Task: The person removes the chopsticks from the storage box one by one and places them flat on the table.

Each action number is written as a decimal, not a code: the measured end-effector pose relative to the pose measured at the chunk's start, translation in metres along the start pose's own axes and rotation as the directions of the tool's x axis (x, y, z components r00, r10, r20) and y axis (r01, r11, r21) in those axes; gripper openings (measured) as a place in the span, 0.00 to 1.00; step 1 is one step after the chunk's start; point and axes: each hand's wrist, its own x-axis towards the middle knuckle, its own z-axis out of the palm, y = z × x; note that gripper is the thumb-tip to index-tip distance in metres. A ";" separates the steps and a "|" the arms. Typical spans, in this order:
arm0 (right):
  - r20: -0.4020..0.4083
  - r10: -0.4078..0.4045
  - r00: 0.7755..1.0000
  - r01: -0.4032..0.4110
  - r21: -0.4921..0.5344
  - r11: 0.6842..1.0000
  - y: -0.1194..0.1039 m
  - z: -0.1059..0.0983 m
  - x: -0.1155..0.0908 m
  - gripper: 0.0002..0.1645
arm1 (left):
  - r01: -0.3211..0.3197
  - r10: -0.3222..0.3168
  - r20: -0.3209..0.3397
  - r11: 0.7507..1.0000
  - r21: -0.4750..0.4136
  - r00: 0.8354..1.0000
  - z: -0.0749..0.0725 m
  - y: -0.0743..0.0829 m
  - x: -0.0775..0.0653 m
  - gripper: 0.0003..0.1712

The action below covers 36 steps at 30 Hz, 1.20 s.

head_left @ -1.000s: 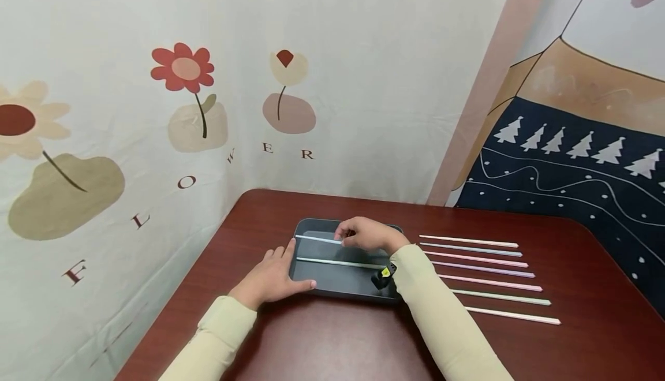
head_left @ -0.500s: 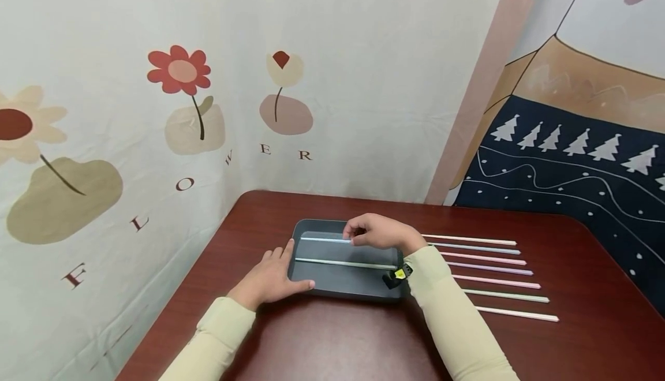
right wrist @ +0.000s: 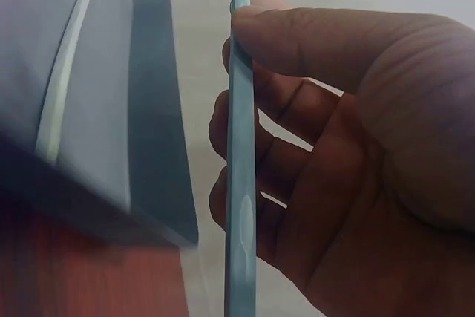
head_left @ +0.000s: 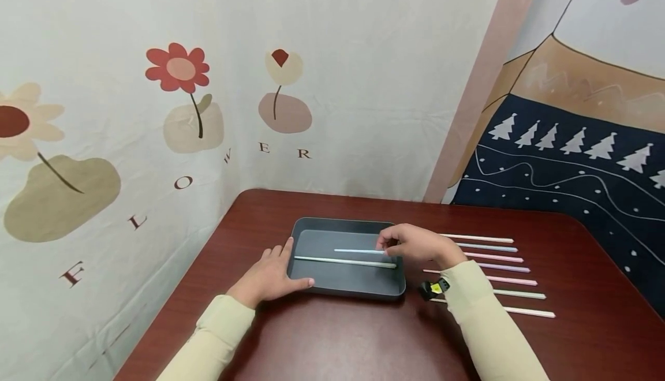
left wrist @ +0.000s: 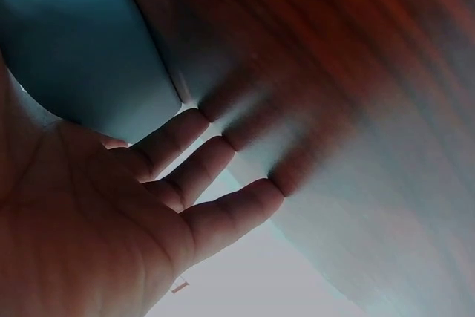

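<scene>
My right hand (head_left: pixel 418 247) pinches a light blue chopstick (head_left: pixel 355 251) between thumb and fingers, above the right side of a dark grey tray (head_left: pixel 343 282). In the right wrist view the blue chopstick (right wrist: pixel 241 139) runs along the curled fingers, with the thumb pressed on it. A pale green chopstick (head_left: pixel 343 262) lies lengthwise in the tray. At the tray's left edge rests my left hand (head_left: pixel 267 277), fingers spread and fairly straight, thumb along the near side. The left wrist view shows those fingers (left wrist: pixel 223 220) beside the tray's corner (left wrist: pixel 89 57).
Several pastel chopsticks (head_left: pixel 519 295) lie in a spaced row to the right of the tray, partly hidden by my right hand and sleeve. All stand on a reddish-brown table (head_left: pixel 332 335). Printed fabric (head_left: pixel 363 81) hangs behind it.
My right hand has moved rightward with the blue chopstick. The chopstick's left end has gone from the tray's left wall to mid-tray. My left hand has stayed put.
</scene>
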 end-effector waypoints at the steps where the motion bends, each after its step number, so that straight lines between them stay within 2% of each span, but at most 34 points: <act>1: -0.002 0.004 1.000 -0.004 0.001 1.000 0.002 0.000 -0.005 0.07 | -0.002 0.002 0.000 1.000 -0.003 1.000 0.000 0.000 0.000 0.74; 11: -0.030 0.031 0.999 -0.031 0.002 1.000 0.027 0.006 -0.059 0.08 | -0.030 0.030 -0.003 0.999 -0.027 1.000 -0.001 -0.001 0.001 0.73; 21: -0.050 0.072 0.996 -0.071 0.003 0.997 0.044 0.003 -0.117 0.08 | -0.033 0.033 0.007 0.999 -0.042 0.999 -0.002 0.000 0.002 0.73; 28: -0.065 0.065 0.996 -0.065 0.000 0.998 0.054 0.001 -0.140 0.07 | -0.035 0.035 0.003 0.999 -0.031 0.999 -0.001 -0.002 0.002 0.73; 36: -0.064 0.145 0.987 -0.142 0.038 0.989 0.056 0.004 -0.163 0.08 | -0.039 0.040 0.005 0.998 -0.042 0.999 -0.001 -0.002 0.003 0.73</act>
